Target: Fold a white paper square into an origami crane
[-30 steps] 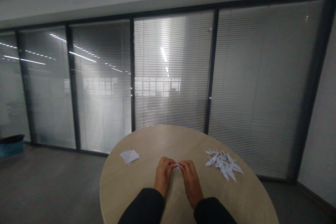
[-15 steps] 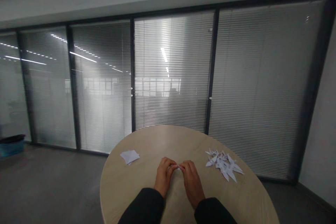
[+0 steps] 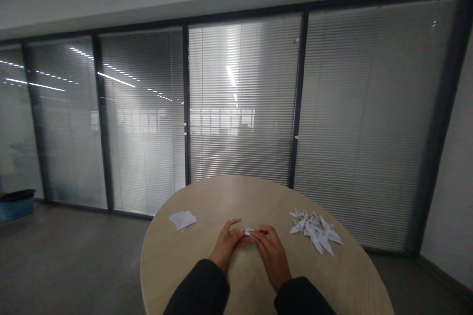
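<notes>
Folded white paper (image 3: 250, 232), one small narrow piece, sits just above the table between the two hands, near the middle of the near half of the tabletop. The fingers of the right hand (image 3: 271, 254) are curled over it and pinch its right end against the thumb. The left hand (image 3: 225, 244) is more open, its fingers spread and its thumb reaching to the paper's left end; whether that thumb presses the paper is too small to tell. With paper this small, a firm pinch close to the fold should keep the layers from slipping, and a slow press along the edge should leave a sharper crease. Outward from the hands, a black left sleeve (image 3: 199, 288) and a black right sleeve (image 3: 301, 298) run to the near edge of one round wooden table (image 3: 236, 192). To the left lies one loose bundle of white paper sheets (image 3: 182, 220), overlapped, so their number cannot be told. To the right lies one heap of pointed folded paper shapes (image 3: 316, 231), roughly a dozen, though they overlap too much for an exact count. Beyond the table, one blue bin with a black rim (image 3: 16, 209) stands on the floor by the glass wall.
</notes>
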### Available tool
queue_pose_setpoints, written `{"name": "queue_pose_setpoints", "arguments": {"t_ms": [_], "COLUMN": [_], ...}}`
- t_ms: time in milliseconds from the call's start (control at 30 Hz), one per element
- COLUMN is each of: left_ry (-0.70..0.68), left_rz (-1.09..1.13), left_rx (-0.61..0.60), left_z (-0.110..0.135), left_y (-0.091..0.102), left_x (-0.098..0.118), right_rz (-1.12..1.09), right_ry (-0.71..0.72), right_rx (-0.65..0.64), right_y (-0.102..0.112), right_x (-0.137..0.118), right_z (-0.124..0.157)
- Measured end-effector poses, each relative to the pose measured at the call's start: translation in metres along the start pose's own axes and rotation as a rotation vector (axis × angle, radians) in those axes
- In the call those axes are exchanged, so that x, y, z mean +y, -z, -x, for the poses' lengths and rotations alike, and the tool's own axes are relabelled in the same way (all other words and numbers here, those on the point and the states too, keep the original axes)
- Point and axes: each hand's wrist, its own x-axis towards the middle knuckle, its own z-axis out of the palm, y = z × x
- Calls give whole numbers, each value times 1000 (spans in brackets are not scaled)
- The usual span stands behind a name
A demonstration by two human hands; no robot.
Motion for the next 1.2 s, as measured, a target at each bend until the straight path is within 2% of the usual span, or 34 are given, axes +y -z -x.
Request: {"name": "queue_pose_setpoints", "arguments": {"t_ms": [100, 300, 600, 767, 967, 1200], "left_ry": [-56, -103, -166, -142, -155, -136], "left_rz": [-34, -106, -252, -369, -538, -565], "left_rx": [29, 53, -5, 2, 56, 76], "left_z": [-1, -6, -7, -5, -4, -2], "left_y": [4, 9, 8, 5, 4, 3], "left_x": [0, -4, -10, -11, -8, -4], "right_rz": [15, 9, -130, -190, -145, -4], "right_ry": [-15, -107, -283, -338, -349, -184], "right_rx": [-51, 27, -63, -90, -104, -47], "right_y": [0, -3, -1, -1, -3, -5], "right_x": [-1, 0, -2, 3, 2, 1], "right_z": [-2, -4, -6, -5, -4, -2]}}
